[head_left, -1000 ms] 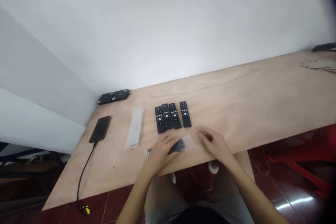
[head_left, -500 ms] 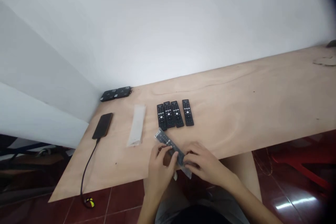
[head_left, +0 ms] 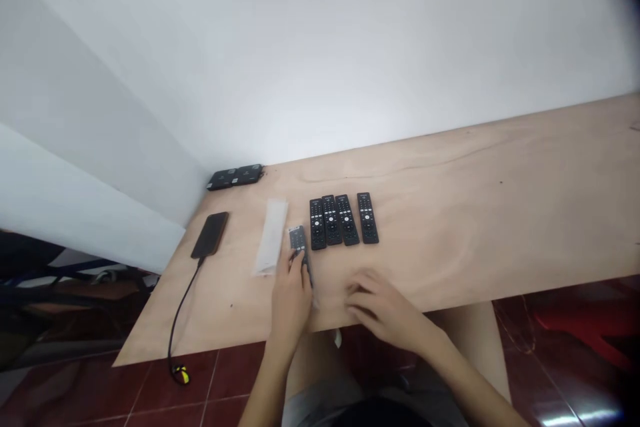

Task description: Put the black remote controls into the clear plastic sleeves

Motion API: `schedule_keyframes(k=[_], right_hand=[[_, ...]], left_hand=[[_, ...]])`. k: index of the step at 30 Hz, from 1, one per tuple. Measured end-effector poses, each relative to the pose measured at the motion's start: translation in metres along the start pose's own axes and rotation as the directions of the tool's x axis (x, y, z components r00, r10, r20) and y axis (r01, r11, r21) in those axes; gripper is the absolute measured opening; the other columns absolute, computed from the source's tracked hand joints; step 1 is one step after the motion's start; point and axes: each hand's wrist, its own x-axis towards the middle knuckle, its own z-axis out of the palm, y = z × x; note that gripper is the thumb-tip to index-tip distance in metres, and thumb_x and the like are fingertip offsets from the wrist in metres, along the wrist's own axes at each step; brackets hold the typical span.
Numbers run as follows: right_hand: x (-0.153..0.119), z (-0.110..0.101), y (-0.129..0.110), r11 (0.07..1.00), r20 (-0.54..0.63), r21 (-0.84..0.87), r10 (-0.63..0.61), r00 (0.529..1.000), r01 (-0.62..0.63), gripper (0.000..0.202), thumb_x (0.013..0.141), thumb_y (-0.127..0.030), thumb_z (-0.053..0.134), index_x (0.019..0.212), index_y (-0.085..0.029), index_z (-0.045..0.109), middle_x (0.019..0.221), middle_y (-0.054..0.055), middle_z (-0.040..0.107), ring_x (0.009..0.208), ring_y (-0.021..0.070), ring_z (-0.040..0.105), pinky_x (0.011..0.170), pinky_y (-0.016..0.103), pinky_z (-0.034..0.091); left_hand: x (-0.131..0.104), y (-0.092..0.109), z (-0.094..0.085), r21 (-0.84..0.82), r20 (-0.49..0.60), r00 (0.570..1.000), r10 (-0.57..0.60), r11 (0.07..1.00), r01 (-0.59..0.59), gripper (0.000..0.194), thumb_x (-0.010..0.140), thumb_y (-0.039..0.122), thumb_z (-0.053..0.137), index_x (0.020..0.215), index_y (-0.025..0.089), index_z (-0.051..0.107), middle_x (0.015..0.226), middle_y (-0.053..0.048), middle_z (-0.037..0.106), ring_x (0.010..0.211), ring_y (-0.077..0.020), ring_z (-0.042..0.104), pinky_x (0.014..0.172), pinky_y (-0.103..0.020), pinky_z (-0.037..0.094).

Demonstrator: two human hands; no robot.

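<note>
My left hand is closed over a remote control in a clear plastic sleeve, near the table's front edge. The upper end of this remote shows past my fingertips; the lower part is partly hidden by my hand. To the right, my right hand hovers by the front edge with its fingers loosely bent and apart, slightly blurred, holding nothing. Beyond my hands lie three black remote controls side by side, and a single black remote control sits a little to their right.
Left of the remotes lies a flat whitish plastic sleeve. A smartphone with a black cable hanging over the edge is farther left. Two black boxes stand at the back against the wall. A red chair is at right.
My left hand has carried the sleeved remote leftward and turned it more upright, beside the row. My right hand has let go of it. The view has shifted slightly.
</note>
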Motion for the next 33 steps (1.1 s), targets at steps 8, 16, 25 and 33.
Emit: schedule_keyframes(k=[8, 16, 25, 33], right_hand=[[0.009, -0.016, 0.039, 0.992, -0.133, -0.011, 0.124, 0.983, -0.126, 0.018, 0.108, -0.022, 0.061, 0.091, -0.023, 0.066, 0.100, 0.006, 0.070, 0.101, 0.0270, 0.063, 0.095, 0.042, 0.053], [0.005, -0.003, 0.043, 0.966, -0.105, -0.231, 0.094, 0.990, -0.117, 0.048, 0.110, -0.032, 0.060, 0.068, -0.024, 0.039, 0.067, -0.002, 0.057, 0.075, 0.0211, 0.056, 0.086, 0.036, 0.045], [0.013, 0.005, 0.027, 0.929, -0.018, -0.369, 0.018, 1.000, -0.023, 0.027, 0.110, -0.034, 0.060, 0.086, -0.022, 0.061, 0.094, 0.006, 0.069, 0.092, 0.0261, 0.059, 0.090, 0.040, 0.043], [0.040, 0.041, 0.015, 0.876, -0.092, -0.477, 0.029, 0.995, -0.070, 0.061, 0.111, -0.042, 0.052, 0.166, -0.018, 0.043, 0.157, 0.020, 0.058, 0.131, 0.0381, 0.056, 0.109, 0.054, 0.047]], left_hand=[[0.069, -0.027, 0.031, 0.064, 0.101, 0.994, 0.040, 0.997, -0.046, 0.055, 0.101, 0.007, 0.042, 0.153, 0.018, 0.055, 0.162, -0.020, 0.052, 0.150, -0.0370, 0.055, 0.118, -0.056, 0.053], [0.057, -0.008, 0.003, 0.059, -0.027, 0.991, 0.129, 0.990, -0.127, 0.029, 0.110, 0.022, 0.046, 0.133, 0.019, 0.063, 0.140, -0.018, 0.061, 0.133, -0.0347, 0.060, 0.115, -0.055, 0.051], [0.000, -0.003, -0.005, 0.043, 0.009, 0.982, 0.190, 0.981, -0.190, 0.009, 0.106, 0.023, 0.057, 0.101, 0.022, 0.064, 0.111, -0.010, 0.061, 0.107, -0.0286, 0.064, 0.100, -0.046, 0.056], [0.009, -0.009, 0.003, 0.000, 0.008, 0.969, 0.249, 0.969, -0.249, 0.040, 0.105, 0.020, 0.054, 0.145, 0.020, 0.059, 0.153, -0.015, 0.059, 0.147, -0.0318, 0.054, 0.126, -0.054, 0.043]])
